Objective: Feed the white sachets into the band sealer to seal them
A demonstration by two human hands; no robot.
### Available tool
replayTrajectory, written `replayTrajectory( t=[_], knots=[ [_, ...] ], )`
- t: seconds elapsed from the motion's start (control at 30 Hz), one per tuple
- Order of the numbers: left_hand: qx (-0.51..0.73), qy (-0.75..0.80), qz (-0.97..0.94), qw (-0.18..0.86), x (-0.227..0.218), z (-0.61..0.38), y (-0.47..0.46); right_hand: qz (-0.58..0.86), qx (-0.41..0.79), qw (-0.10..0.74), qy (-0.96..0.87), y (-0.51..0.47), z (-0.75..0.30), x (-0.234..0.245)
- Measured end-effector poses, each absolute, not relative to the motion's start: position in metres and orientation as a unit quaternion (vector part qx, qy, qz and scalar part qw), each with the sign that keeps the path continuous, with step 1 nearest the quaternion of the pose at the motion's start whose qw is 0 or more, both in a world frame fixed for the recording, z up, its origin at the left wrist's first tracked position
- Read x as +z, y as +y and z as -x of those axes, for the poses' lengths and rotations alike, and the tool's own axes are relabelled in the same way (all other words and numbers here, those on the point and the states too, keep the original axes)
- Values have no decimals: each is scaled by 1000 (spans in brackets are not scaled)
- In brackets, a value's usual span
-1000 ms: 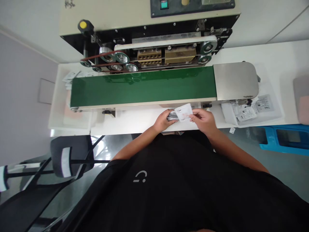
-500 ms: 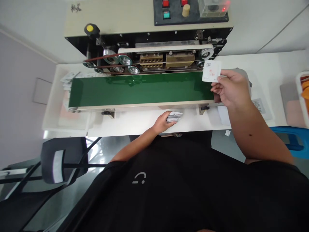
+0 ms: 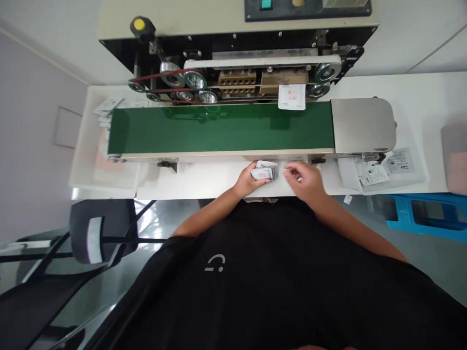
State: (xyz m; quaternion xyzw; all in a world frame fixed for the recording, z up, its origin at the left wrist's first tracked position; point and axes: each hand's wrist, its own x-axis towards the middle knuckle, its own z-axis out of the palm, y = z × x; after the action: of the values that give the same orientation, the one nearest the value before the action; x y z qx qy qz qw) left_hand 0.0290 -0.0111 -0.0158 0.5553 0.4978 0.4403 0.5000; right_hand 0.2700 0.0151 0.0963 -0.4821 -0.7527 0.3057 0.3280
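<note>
- Head view: the left hand is closed around a small stack of sachets, just in front of the near edge of the green belt.
- Right hand is beside this stack, also before the near edge of the belt; its fingers are curled, but whether they pinch something, I cannot tell.
- One single sachet has its upper edge at the machine, over the far edge of the belt.
- Metal plate adjoins the belt's right end.
- White tray is by the belt's left end.
</note>
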Motion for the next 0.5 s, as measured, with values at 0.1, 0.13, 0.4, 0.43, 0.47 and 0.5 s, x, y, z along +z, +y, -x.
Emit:
replayTrajectory(
  t=[0.1,0.13,0.4,0.43,0.47,0.5],
  knots=[
    [448,508,-541,499,-17,-28,-11,492,359,245,-754,-4,-251,62],
    [447,514,-539,496,-16,-28,-11,502,361,241,-748,-5,-245,55],
    [465,505,-536,491,-16,-23,-12,527,404,267,-698,-6,-234,45],
    [465,503,-537,492,-16,-23,-12,524,414,270,-693,-6,-235,46],
    [465,502,-539,491,-16,-24,-12,520,430,275,-685,-5,-237,48],
    [463,502,-542,491,-15,-24,-12,516,449,282,-673,-4,-238,49]
  ],
)
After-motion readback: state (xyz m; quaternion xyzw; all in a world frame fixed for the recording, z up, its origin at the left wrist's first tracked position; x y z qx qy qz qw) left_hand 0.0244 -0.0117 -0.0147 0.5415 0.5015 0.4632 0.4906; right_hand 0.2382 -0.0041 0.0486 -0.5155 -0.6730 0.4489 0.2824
